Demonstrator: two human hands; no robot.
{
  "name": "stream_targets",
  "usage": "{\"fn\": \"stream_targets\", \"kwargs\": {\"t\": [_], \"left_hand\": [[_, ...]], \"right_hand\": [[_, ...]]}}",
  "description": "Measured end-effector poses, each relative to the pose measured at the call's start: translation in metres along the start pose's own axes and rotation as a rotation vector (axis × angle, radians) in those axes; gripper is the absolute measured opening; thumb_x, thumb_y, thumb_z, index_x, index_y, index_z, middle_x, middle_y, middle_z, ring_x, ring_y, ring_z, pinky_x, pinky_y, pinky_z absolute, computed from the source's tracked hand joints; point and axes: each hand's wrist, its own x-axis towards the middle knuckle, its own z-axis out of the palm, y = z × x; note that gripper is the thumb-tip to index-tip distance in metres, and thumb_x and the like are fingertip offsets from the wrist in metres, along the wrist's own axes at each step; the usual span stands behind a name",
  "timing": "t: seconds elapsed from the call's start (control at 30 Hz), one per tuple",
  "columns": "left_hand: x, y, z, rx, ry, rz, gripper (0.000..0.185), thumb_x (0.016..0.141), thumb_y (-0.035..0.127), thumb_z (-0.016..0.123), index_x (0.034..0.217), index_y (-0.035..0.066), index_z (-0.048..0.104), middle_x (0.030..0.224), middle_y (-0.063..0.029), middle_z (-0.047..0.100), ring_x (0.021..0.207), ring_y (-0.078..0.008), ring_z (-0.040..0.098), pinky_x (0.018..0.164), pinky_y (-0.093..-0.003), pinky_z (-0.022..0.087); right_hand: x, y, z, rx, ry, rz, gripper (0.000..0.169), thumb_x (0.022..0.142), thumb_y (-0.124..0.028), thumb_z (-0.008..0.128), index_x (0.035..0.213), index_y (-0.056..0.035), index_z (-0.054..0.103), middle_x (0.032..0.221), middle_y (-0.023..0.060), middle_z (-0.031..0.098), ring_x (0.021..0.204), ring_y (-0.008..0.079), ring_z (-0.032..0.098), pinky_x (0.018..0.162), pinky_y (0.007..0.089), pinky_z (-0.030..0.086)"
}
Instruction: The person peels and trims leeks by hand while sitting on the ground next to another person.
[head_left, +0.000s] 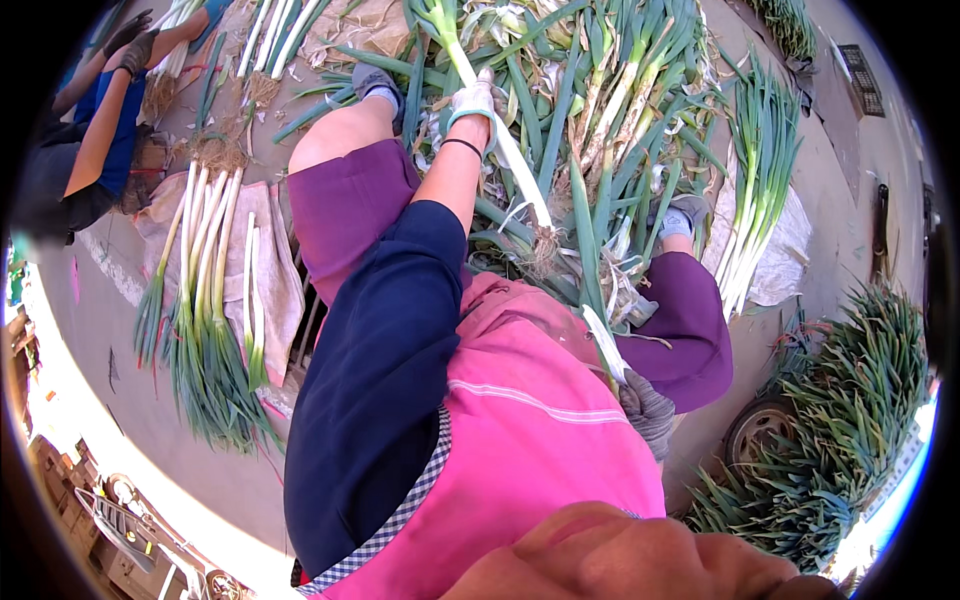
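Note:
A large green onion (523, 169), likely a Welsh onion or leek, slants between my knees, its white shaft gripped by my left hand (478, 106) in a pale glove with a teal cuff. Its roots point down towards my apron; the green top runs out at the upper edge. Beside my right thigh, my right hand (646, 412) in a grey knit glove closes on a whitish peeled leaf sheath (606, 346); its fingers are partly hidden. Untrimmed onions (619, 101) with brownish outer leaves lie beyond, among loose green leaves and peelings.
Cleaned onions (206, 247) lie on a cloth (281, 262) at left, and another bunch (757, 187) lies on sacking at right. A co-worker's gloved hands (135, 49) are at upper left. Stacked onions (840, 420) stand above a wheel (759, 431) at lower right. A black crate (861, 79) is at upper right.

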Motion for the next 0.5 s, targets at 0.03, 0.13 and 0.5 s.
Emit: {"fn": "stream_targets", "kwargs": {"t": [0.03,0.13,0.5], "left_hand": [[-0.012,0.003,0.01,-0.06,-0.044,-0.019,0.029,0.088,0.034,0.058,0.076,0.009,0.05,0.058,-0.0002,0.045,0.042,-0.0121,0.042,0.04,-0.0268,0.041],[-0.02,-0.015,0.022,-0.072,-0.126,-0.091,0.024,0.088,0.031,0.057,0.084,0.009,0.049,0.063,-0.0025,0.048,0.048,-0.0153,0.047,0.048,-0.032,0.047],[-0.1,-0.061,0.011,0.718,-0.372,-0.049,0.031,0.092,0.031,0.048,0.093,0.001,0.054,0.076,-0.0101,0.059,0.067,-0.0207,0.061,0.059,-0.0388,0.05]], "right_hand": [[0.011,-0.011,0.002,-0.127,0.054,-0.051,0.045,0.081,-0.022,0.065,0.118,0.0019,0.054,0.109,0.0229,0.058,0.103,0.0332,0.058,0.087,0.0382,0.045],[0.075,-0.05,0.021,-0.589,0.333,-0.283,0.075,0.071,-0.035,0.071,0.13,-0.002,0.04,0.121,0.0224,0.047,0.106,0.037,0.051,0.088,0.0405,0.043],[0.235,-0.032,0.082,-0.018,0.28,-0.128,0.049,0.08,-0.012,0.063,0.125,-0.0048,0.046,0.099,0.0221,0.06,0.086,0.0311,0.061,0.075,0.0333,0.048]]}}
